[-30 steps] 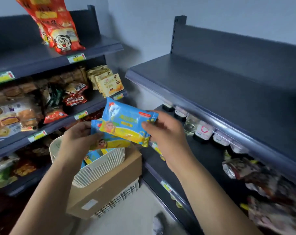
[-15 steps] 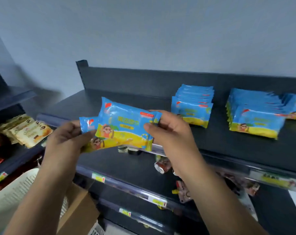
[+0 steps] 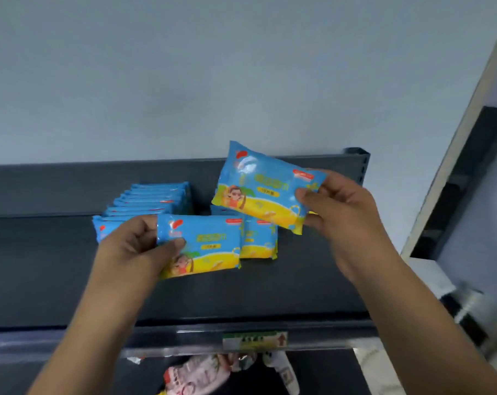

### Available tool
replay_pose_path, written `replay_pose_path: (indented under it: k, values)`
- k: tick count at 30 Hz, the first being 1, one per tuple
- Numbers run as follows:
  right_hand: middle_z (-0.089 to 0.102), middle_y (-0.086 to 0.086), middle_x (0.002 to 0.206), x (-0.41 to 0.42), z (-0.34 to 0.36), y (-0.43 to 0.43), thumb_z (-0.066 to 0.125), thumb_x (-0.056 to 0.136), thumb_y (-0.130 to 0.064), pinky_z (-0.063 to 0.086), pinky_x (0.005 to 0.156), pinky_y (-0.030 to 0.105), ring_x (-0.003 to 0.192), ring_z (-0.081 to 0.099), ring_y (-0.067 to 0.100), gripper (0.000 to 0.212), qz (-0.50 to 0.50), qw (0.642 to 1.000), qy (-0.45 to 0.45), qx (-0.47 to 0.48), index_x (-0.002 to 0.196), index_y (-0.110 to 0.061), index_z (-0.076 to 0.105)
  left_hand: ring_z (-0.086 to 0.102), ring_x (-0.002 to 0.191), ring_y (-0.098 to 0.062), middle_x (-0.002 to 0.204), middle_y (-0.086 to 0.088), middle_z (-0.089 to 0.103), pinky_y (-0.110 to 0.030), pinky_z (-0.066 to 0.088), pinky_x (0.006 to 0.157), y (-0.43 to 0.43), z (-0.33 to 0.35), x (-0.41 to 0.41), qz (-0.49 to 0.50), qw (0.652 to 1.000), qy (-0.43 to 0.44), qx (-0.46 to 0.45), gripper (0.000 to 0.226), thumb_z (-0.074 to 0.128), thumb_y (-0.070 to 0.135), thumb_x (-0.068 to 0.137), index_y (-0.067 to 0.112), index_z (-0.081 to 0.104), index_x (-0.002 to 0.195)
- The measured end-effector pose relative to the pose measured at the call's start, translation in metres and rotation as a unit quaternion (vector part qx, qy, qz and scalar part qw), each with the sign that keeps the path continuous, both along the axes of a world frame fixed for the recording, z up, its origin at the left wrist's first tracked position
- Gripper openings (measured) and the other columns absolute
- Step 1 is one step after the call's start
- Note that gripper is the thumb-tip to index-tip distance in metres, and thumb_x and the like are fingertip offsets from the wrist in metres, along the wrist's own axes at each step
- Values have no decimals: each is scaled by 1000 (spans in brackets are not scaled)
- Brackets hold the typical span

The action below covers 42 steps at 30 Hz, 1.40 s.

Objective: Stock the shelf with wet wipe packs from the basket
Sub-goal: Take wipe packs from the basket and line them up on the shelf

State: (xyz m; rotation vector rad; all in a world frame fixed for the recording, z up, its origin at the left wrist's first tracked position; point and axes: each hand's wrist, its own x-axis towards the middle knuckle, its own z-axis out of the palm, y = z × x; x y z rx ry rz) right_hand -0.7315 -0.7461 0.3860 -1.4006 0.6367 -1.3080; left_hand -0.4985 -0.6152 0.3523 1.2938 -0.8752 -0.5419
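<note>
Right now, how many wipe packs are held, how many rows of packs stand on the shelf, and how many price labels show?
Held packs: 2, lower pack in left hand, upper pack in right hand
Rows on the shelf: 2, left row and right row
Price label: 1
Total: 5

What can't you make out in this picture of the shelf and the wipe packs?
All head view.
1. Right row: mostly behind the left pack and right pack, gripped by the left hand and right hand; count unclear.
2. Left row: front pack partly covered by the left hand.
3. Label on the shelf edge: too blurred to read.
4. Goods below: blurred, cut by the bottom edge.
5. Basket: out of frame.
</note>
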Motion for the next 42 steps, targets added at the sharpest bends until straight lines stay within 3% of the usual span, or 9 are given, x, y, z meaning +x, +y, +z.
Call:
replay_pose_path:
  k: [4, 8, 13, 16, 21, 25, 29, 38, 42]
  values:
    - [72, 23, 98, -49, 2, -62, 66, 93, 0, 63, 76, 41, 93, 74, 30, 19, -38, 998, 58, 0, 107, -9, 73, 77, 87, -24, 94, -7, 81, -37, 55, 83, -35, -1, -37, -37, 999, -2, 18, 24, 67, -12, 88, 9, 73, 98]
    - [73, 24, 100, -77, -17, -125, 68, 92, 1, 60, 79, 45, 90, 73, 30, 13, -100, 985, 134, 38, 102, -6, 72, 76, 90, -19, 95, -3, 81, -33, 56, 79, -54, 3, -65, -70, 997, 5, 36, 22, 66, -9, 91, 10, 72, 100]
    - [77, 12, 98, -82, -47, -172, 70, 89, 2, 59, 72, 34, 96, 75, 30, 18, -121, 962, 239, 47, 103, -11, 71, 77, 90, -12, 96, 2, 81, -19, 57, 69, -79, 1, -93, -130, 989, -3, 64, 18, 66, -7, 93, 8, 69, 103]
    - [74, 2, 97, -80, -56, -184, 76, 87, -8, 57, 77, 32, 92, 72, 22, 18, -171, 922, 346, -9, 102, -17, 70, 77, 94, -14, 98, 3, 80, -28, 59, 79, -92, -4, -107, -155, 983, -21, 92, 19, 67, -5, 93, 10, 67, 104]
    - [63, -7, 94, -70, -49, -184, 85, 79, -23, 43, 63, 18, 84, 59, 9, 35, -200, 865, 455, -72, 103, -23, 60, 74, 95, -7, 102, 6, 78, -32, 62, 86, -109, -14, -122, -154, 979, -50, 123, 19, 68, 2, 95, 19, 66, 102]
    - [61, -5, 94, -63, -51, -185, 86, 77, -32, 41, 60, 25, 84, 58, 14, 42, -224, 835, 496, -75, 100, -20, 53, 73, 93, -1, 102, 8, 76, -21, 60, 74, -114, -21, -129, -132, 981, -56, 131, 16, 67, 7, 96, 21, 62, 100]
    - [60, -1, 89, -63, -53, -185, 84, 78, -38, 46, 63, 33, 80, 58, 15, 42, -244, 821, 513, -66, 96, -16, 52, 72, 91, -3, 102, 6, 73, -25, 62, 73, -118, -26, -133, -111, 982, -73, 136, 12, 66, 10, 97, 21, 60, 100]
    - [60, 0, 91, -70, -48, -191, 81, 81, -40, 40, 58, 28, 76, 53, 9, 42, -215, 811, 542, -45, 98, -14, 53, 71, 86, -17, 92, 0, 71, -35, 60, 71, -129, -35, -159, -91, 982, -65, 150, 13, 67, 13, 96, 24, 59, 94]
    - [59, -2, 92, -76, -41, -190, 80, 83, -42, 45, 65, 32, 83, 58, 12, 45, -192, 844, 500, -1, 104, -13, 53, 70, 93, -23, 98, -7, 69, -39, 60, 74, -141, -35, -164, -74, 984, -30, 162, 6, 64, 18, 99, 17, 58, 99]
